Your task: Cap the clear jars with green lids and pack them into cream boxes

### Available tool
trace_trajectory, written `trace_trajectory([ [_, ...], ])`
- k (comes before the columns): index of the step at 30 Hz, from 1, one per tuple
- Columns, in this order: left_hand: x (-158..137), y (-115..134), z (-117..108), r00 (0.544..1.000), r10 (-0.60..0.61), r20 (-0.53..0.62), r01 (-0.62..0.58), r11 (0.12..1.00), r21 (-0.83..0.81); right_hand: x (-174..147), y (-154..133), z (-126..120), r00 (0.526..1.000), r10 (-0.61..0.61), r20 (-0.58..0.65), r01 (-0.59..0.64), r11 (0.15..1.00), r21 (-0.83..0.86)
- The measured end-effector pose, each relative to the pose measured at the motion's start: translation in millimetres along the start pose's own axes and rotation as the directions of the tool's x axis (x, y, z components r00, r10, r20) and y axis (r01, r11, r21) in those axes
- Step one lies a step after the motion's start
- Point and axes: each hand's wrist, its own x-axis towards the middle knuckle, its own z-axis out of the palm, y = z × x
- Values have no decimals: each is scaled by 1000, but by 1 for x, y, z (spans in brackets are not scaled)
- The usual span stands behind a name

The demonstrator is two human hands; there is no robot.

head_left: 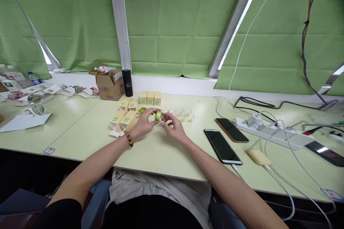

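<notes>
Above the table, my left hand pinches a small shiny green jar between thumb and fingers. From the other side my right hand closes its fingertips at the jar's right edge; whether they also hold a tiny part is too small to tell. Just beyond my right hand lies a clear plastic tray with yellow bits in its cups. Another green piece sits behind my left hand. Small cream boxes with green labels stand left of my left hand, some with flaps open.
A row of closed cream boxes stands at the back, near a black bottle and a cardboard carton. Rightward lie a white-edged phone, another phone, a power strip and loose cables. Wrapped items crowd the far left.
</notes>
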Motion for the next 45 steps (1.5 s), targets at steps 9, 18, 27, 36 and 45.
trace_trajectory([
  [9,10,-18,-6,963,-249,-105,172,863,-475,7,2,-7,952,-56,301,270,612,-743],
  [18,9,-12,-3,960,-259,-109,167,837,-522,35,1,11,872,18,488,424,470,-774],
  [27,9,-18,-3,954,-237,-181,134,882,-452,38,-4,7,890,-62,451,420,494,-761],
  [36,6,-17,-2,961,-224,-161,134,889,-438,7,-5,0,968,-88,234,133,973,-186],
  [45,5,-13,-1,974,-203,-97,142,890,-434,13,-12,-3,983,147,109,-183,801,570],
])
